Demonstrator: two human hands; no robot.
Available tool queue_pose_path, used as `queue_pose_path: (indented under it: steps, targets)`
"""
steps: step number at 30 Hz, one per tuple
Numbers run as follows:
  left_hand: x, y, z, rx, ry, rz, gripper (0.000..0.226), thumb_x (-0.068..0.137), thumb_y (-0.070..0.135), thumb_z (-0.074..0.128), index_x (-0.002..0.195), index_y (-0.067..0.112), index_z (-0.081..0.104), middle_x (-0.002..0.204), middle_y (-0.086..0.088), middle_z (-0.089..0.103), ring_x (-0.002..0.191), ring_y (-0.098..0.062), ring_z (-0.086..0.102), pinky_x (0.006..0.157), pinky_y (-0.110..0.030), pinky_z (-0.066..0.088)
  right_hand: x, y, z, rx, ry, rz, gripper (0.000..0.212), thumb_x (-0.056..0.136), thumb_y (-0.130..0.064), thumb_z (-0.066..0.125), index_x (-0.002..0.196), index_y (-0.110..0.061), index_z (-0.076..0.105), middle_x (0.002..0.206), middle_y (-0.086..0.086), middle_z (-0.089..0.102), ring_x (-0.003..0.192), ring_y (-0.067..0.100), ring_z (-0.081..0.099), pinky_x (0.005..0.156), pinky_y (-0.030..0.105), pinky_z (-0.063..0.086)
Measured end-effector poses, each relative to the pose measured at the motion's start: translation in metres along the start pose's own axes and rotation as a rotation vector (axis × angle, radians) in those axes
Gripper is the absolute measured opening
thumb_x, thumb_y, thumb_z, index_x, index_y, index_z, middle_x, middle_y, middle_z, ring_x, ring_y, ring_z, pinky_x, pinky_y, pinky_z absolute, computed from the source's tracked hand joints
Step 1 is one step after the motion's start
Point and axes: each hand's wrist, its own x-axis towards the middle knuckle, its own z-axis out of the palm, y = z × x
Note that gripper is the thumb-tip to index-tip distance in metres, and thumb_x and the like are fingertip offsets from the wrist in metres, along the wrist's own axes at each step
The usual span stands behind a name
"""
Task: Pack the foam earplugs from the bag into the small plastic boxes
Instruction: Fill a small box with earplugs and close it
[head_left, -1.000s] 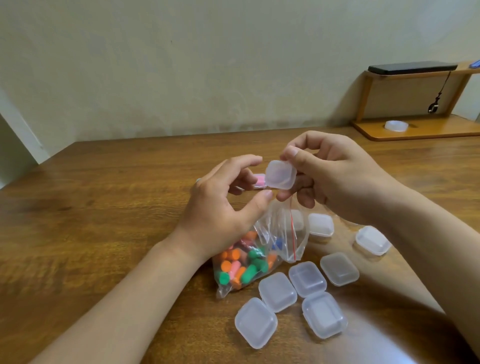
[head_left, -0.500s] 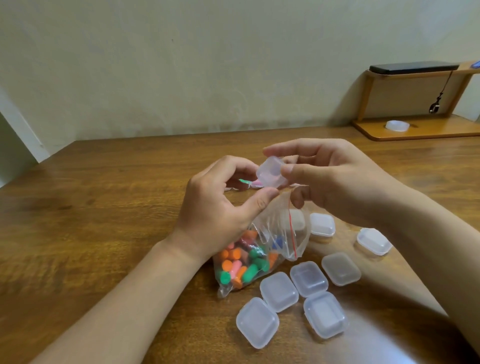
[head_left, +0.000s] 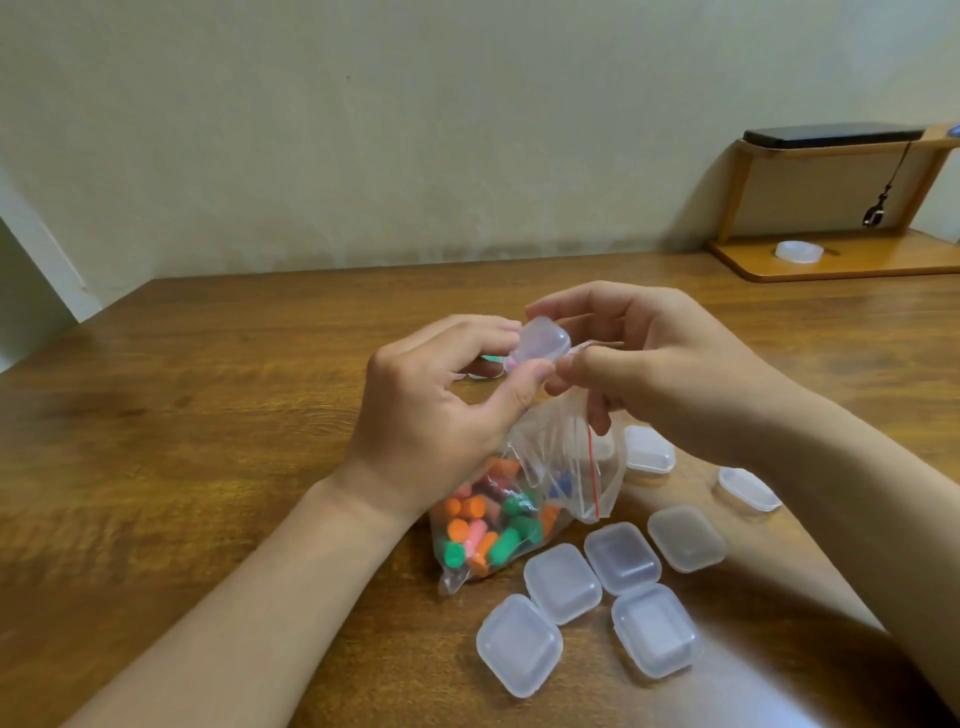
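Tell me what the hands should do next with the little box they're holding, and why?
Probably squeeze the little box shut. The left hand and right hand both pinch it above the bag, and a bit of pink shows at its edge, so an earplug seems to be inside. Whether the lid is fully closed cannot be told.

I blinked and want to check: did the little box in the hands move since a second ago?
Yes, slightly. The held box shifted left, away from the wooden shelf, and its flat face tipped away from the camera.
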Motion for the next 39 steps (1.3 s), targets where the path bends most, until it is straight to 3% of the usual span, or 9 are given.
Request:
queue_pose_path:
  steps: [13, 22, 31, 39]
  targets:
    - [0.0003, 0.0009, -0.0027, -0.021, -0.021, -0.028, 0.032, 0.082, 0.024, 0.08, 0.106, 0.003, 0.075, 0.102, -0.005, 0.075, 0.092, -0.014, 0.072, 0.074, -0.033, 0.061, 0.0004, 0.0032, 0.0051, -0.037, 0.029, -0.085, 0.037, 0.086, 0.009, 0.06, 0.116, -0.012, 0.065, 0.101, 0.011, 0.071, 0.082, 0.029, 0.071, 0.057, 0.047, 0.056]
    - [0.0013, 0.0057, -0.0015, -0.02, 0.007, -0.026, 0.04, 0.083, 0.027, 0.078, 0.115, 0.003, 0.072, 0.105, -0.005, 0.074, 0.094, -0.012, 0.072, 0.078, -0.029, 0.061, 0.0021, 0.0037, 0.0068, 0.036, 0.028, -0.12, 0.035, 0.082, 0.012, 0.062, 0.108, -0.011, 0.067, 0.097, 0.014, 0.068, 0.069, 0.023, 0.068, 0.053, 0.034, 0.054]
    - [0.0003, 0.0064, 0.0022, 0.046, 0.047, 0.066, 0.037, 0.086, 0.019, 0.078, 0.115, -0.002, 0.071, 0.1, -0.011, 0.074, 0.086, -0.015, 0.071, 0.072, -0.028, 0.06, 0.0016, 0.0019, 0.0073, 0.073, 0.028, -0.119, 0.035, 0.083, 0.013, 0.06, 0.109, -0.01, 0.066, 0.097, 0.017, 0.066, 0.067, 0.021, 0.067, 0.056, 0.035, 0.054]
    - [-0.0012, 0.0033, 0.0042, 0.145, 0.053, 0.166, 0.033, 0.09, 0.022, 0.074, 0.109, -0.005, 0.074, 0.093, -0.014, 0.073, 0.08, -0.017, 0.069, 0.069, -0.028, 0.058, 0.0008, 0.0007, 0.0067, 0.066, 0.015, -0.114, 0.037, 0.082, 0.012, 0.058, 0.11, -0.01, 0.066, 0.098, 0.015, 0.068, 0.074, 0.03, 0.07, 0.063, 0.035, 0.059]
